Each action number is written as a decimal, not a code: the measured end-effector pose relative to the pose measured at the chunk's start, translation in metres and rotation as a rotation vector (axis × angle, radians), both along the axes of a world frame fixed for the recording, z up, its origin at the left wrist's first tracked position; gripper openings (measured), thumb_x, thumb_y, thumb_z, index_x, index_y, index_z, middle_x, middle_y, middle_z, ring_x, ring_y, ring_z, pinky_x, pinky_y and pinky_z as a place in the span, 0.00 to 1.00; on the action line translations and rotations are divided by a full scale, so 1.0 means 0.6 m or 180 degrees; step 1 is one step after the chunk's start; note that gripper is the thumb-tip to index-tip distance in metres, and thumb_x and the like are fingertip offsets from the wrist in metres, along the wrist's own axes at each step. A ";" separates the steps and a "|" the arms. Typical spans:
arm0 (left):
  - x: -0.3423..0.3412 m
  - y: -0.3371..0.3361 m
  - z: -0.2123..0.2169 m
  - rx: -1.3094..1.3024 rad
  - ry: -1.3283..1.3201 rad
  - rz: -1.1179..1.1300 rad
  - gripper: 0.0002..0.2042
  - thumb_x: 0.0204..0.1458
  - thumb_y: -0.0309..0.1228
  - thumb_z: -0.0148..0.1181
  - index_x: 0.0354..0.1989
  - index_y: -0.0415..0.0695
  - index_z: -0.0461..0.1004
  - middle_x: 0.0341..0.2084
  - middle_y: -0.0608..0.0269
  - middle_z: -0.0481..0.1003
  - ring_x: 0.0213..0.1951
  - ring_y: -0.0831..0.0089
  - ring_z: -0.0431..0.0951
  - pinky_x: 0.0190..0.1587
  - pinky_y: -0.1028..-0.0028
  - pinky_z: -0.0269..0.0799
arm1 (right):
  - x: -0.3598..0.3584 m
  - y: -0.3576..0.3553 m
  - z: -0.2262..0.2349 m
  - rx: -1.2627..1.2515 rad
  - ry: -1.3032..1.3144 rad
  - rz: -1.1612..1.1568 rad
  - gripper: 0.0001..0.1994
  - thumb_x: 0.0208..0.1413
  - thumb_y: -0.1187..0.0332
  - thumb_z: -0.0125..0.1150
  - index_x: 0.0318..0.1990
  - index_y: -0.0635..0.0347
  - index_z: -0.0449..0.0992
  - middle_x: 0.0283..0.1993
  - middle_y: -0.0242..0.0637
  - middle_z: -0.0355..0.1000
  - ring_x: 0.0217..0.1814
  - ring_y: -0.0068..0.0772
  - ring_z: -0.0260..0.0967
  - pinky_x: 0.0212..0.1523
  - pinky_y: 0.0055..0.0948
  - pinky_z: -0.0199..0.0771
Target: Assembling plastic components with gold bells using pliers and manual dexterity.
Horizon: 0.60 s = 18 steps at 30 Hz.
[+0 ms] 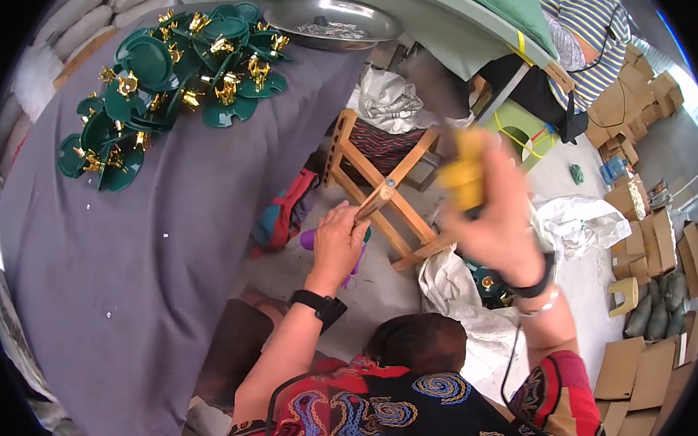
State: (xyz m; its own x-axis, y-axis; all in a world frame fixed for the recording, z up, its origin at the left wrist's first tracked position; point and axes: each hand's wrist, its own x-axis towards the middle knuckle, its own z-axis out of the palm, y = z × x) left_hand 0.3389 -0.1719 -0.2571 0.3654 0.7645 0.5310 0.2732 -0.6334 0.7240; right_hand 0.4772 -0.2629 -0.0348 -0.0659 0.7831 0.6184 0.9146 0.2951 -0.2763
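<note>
A folding wooden stool frame [401, 209] with crossed legs lies tipped over in front of me. My left hand [338, 239] is closed round one of its wooden bars, whose end with a round metal fastener points away from me. To the right, raised above the frame, my right hand [495, 214] grips a tool with a yellow handle [466, 173]. Motion smears this tool; its dark far end blurs toward the upper left, so I cannot tell its kind. Dark patterned woven fabric [380, 147] shows behind the crossed legs. Something purple [308, 239] is partly hidden behind my left hand.
On the left, a grey-cloth-covered table [164, 287] bears several green plastic pieces with gold metal parts [148, 61]. A steel bowl [333, 24] of small metal pieces stands at its far end. White sacks [578, 222], cardboard boxes [621, 366] and a person [603, 42] are on the right.
</note>
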 end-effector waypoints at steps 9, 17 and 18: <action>0.034 0.026 0.017 0.0068 0.0080 -0.0052 0.13 0.53 0.32 0.59 0.43 0.38 0.73 0.45 0.44 0.75 0.48 0.46 0.73 0.51 0.55 0.67 | 0.022 -0.002 -0.048 -0.1532 -0.0415 -0.0158 0.28 0.35 0.77 0.61 0.50 0.68 0.62 0.39 0.55 0.68 0.43 0.57 0.70 0.41 0.46 0.72; -0.012 -0.002 -0.008 -0.0021 0.0211 -0.0055 0.15 0.50 0.31 0.58 0.45 0.38 0.74 0.38 0.46 0.74 0.41 0.44 0.72 0.45 0.52 0.66 | -0.042 0.030 -0.077 -0.0425 -0.0002 0.0620 0.27 0.43 0.72 0.64 0.51 0.67 0.62 0.64 0.59 0.55 0.68 0.63 0.52 0.64 0.46 0.60; -0.012 0.005 -0.024 0.0121 0.0451 -0.0222 0.17 0.52 0.32 0.57 0.50 0.40 0.70 0.41 0.49 0.75 0.49 0.53 0.75 0.50 0.62 0.69 | -0.050 0.027 -0.109 -0.0579 0.0146 0.0689 0.26 0.44 0.71 0.64 0.52 0.67 0.62 0.66 0.60 0.52 0.67 0.63 0.52 0.64 0.48 0.60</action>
